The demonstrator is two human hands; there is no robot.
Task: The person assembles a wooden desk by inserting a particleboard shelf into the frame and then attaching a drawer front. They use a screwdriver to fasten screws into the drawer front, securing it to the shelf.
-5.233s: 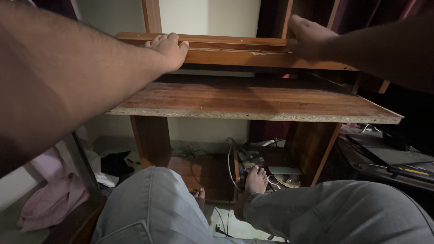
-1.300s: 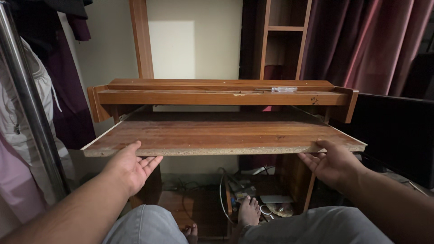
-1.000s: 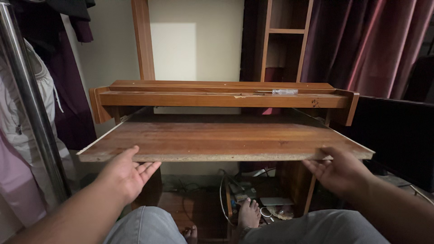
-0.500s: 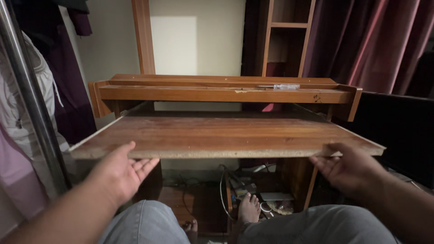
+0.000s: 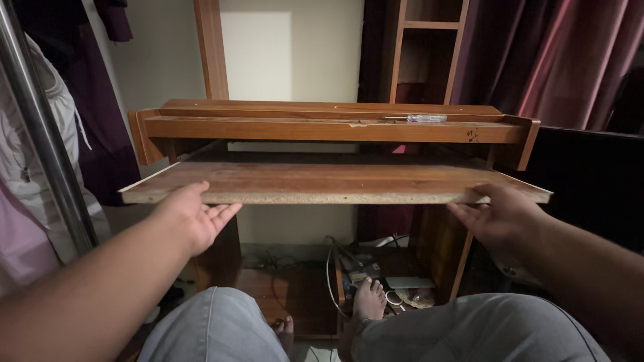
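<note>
With our left hand (image 5: 194,218) and right hand (image 5: 500,214) both open, palms cupped under the front corners of the pulled-out wooden shelf (image 5: 329,182) and gripping nothing, we judge uneven pressure could jam it or pinch our fingers.

Five seconds earlier, both hands rested on the upper wooden desk shelf (image 5: 329,127). The left hand (image 5: 191,218) and right hand (image 5: 500,214) now sit palm-up under the front edge of the worn brown chipboard pull-out tray (image 5: 332,184), thumbs on its edge. Over the last second, the tray has slid outward toward the person. The hands have drawn back with it.
</note>
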